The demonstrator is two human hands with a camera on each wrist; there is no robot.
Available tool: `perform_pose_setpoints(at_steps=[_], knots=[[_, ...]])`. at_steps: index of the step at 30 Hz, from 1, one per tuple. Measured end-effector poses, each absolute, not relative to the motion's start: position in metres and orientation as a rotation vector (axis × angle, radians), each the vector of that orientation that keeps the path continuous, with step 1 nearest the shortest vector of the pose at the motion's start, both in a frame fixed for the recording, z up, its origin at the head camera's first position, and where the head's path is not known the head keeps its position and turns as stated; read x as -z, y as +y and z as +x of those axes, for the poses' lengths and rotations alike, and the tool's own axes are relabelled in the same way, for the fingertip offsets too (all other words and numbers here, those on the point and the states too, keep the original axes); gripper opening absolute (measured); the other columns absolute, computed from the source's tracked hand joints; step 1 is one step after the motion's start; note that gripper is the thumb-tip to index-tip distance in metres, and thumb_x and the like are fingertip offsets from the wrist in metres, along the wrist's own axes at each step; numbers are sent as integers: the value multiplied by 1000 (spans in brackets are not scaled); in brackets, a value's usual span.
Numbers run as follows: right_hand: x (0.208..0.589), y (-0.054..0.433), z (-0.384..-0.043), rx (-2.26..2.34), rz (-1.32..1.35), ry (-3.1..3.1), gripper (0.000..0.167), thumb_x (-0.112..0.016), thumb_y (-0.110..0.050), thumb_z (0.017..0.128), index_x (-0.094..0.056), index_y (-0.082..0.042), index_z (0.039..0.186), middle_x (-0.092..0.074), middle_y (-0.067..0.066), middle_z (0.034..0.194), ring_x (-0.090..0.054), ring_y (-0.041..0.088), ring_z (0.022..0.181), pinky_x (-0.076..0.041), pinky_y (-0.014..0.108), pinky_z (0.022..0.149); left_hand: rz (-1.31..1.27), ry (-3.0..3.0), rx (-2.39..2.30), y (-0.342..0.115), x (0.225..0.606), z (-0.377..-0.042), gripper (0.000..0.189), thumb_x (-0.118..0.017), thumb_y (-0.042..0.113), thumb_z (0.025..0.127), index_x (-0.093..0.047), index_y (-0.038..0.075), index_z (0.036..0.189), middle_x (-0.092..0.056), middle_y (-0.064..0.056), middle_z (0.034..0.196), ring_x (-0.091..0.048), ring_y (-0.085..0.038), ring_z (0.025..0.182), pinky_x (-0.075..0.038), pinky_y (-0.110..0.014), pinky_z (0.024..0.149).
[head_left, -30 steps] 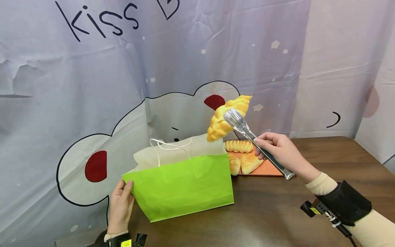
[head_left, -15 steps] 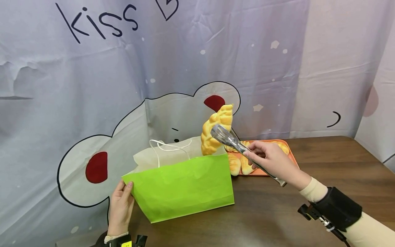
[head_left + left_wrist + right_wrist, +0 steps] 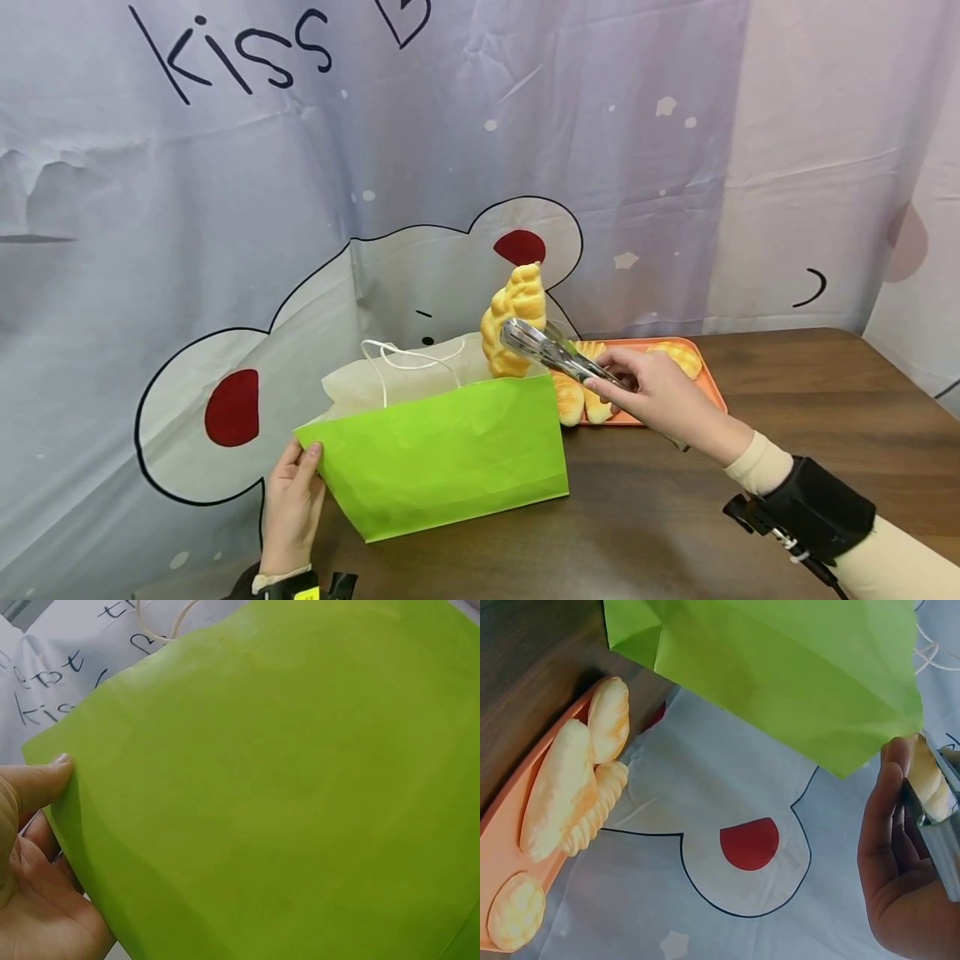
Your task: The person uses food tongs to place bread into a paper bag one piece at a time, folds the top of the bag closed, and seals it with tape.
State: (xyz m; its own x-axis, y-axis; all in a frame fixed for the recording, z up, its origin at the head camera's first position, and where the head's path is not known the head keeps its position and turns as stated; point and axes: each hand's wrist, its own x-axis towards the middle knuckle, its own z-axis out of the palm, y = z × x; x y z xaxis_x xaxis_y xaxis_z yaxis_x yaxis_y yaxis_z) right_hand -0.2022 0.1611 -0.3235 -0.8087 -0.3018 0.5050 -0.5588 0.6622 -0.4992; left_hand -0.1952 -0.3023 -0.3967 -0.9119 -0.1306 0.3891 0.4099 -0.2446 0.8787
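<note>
I log remotely one green bag (image 3: 450,458), its edge pinched by the left hand (image 3: 292,498). Also tongs (image 3: 558,353), gripped by the right hand (image 3: 663,396), clasping one braided bread (image 3: 515,304) at the bag's opening.

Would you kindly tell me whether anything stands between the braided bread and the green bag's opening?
Nothing visible does: the braided bread, held in the tongs, is at the right end of the green bag, white handles off to its left.

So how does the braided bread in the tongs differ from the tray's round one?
The braided bread is long and ridged; the round bread is compact and smoother. The braided bread is up in the tongs; the round bread lies on the tray. Both are yellow.
</note>
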Motion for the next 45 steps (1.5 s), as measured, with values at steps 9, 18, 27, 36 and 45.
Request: perform_pose_setpoints(at_steps=[9,18,27,36,45], knots=[[329,162,-204,-879,705,-2468,12,-73,-23,92,-62,-18,92,-56,-15,65,-41,-3,51,-36,20,49,-329,-1670,2204,-303,400,-194,26,-42,4,106,-59,14,124,-64,7,109,-63,-3,99,-53,-17,84],[335,167,-203,-968,629,-2484,9,-70,-26,95,-66,-18,97,-62,-12,68,-44,-1,52,-39,21,49,-348,-1679,2203,-304,400,-194,27,-41,5,106,-58,14,125,-64,7,110,-63,-3,99,-53,-17,85],[339,182,-205,-1233,523,-2521,20,-66,-29,98,-67,-11,105,-70,-1,76,-65,10,62,-53,25,55,-349,-1669,2209,-304,399,-194,27,-41,4,106,-59,15,124,-65,8,109,-64,-3,98,-54,-17,84],[355,213,-211,-1393,386,-2569,32,-60,-31,101,-64,-1,111,-73,5,81,-67,10,64,-59,30,62,-341,-1697,2192,-304,398,-194,28,-43,6,106,-57,14,128,-64,8,113,-63,-3,100,-54,-17,85],[372,240,-213,-1523,241,-2614,44,-57,-33,103,-60,9,115,-73,9,81,-69,12,64,-60,30,62,-327,-1683,2190,-304,398,-195,27,-42,5,106,-58,14,126,-65,8,110,-63,-3,98,-54,-17,83]])
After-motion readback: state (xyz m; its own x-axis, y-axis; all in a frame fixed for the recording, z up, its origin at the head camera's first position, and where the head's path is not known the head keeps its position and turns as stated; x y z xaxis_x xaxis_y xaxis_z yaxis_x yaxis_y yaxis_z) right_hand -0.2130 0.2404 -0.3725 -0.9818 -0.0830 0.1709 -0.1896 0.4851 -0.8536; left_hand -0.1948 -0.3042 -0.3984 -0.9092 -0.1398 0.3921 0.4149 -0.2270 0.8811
